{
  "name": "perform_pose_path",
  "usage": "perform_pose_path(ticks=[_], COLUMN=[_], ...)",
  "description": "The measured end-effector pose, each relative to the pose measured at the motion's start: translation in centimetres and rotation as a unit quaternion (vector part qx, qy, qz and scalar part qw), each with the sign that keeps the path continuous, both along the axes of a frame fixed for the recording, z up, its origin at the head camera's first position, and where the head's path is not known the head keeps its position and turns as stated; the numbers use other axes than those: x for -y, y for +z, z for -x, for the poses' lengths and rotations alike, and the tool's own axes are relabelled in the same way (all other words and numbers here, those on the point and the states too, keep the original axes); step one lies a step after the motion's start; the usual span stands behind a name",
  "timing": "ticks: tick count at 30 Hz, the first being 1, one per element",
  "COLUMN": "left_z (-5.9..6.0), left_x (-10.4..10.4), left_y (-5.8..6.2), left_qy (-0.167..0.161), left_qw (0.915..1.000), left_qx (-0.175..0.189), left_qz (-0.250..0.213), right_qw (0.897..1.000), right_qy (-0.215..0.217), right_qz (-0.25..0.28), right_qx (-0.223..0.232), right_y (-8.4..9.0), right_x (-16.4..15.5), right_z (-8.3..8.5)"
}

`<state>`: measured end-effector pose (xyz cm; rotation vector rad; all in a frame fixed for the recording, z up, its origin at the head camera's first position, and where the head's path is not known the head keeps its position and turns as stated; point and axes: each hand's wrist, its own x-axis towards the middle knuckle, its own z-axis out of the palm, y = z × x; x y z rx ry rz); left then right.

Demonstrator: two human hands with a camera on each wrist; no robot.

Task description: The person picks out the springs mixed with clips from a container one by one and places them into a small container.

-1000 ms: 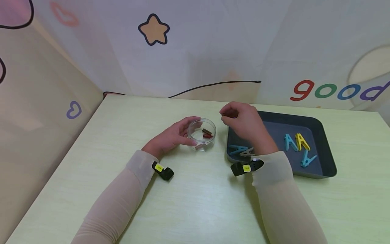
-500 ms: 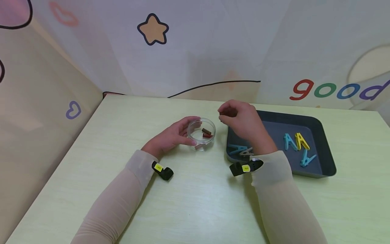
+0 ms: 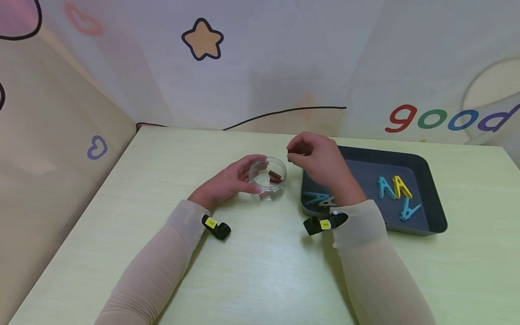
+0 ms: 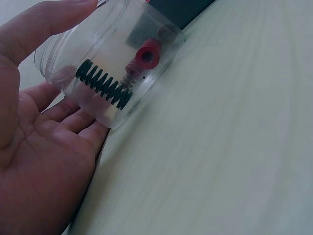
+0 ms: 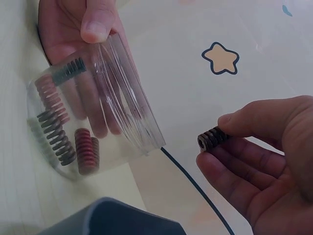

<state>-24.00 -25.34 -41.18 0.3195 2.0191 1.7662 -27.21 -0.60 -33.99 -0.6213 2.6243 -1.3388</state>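
Two beige sleeves lay nearest on the pale green table (image 3: 260, 271). Beyond them the left hand (image 3: 227, 183) cupped the clear round dish (image 3: 268, 177), thumb and fingers around its wall, with green and red springs (image 4: 103, 90) lying inside. Within the last second the right hand (image 3: 321, 160) had drifted left from over the dark tray (image 3: 430, 180) of clothespins (image 3: 400, 187) towards the dish, pinching a dark spring (image 5: 212, 138) between thumb and forefinger; it looked close to being dropped in with the others
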Motion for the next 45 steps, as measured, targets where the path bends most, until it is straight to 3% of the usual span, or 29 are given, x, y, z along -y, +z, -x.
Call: perform_pose_path(ticks=[45], left_z=[-0.1], left_x=[0.0], left_y=[0.2], left_qy=[-0.001], left_qw=[0.9999], left_qx=[-0.008], left_qz=[0.007], right_qw=[1.0], right_qy=[0.025], right_qz=[-0.008], right_qx=[0.015], right_y=[-0.2], right_x=[1.9], right_z=[-1.1])
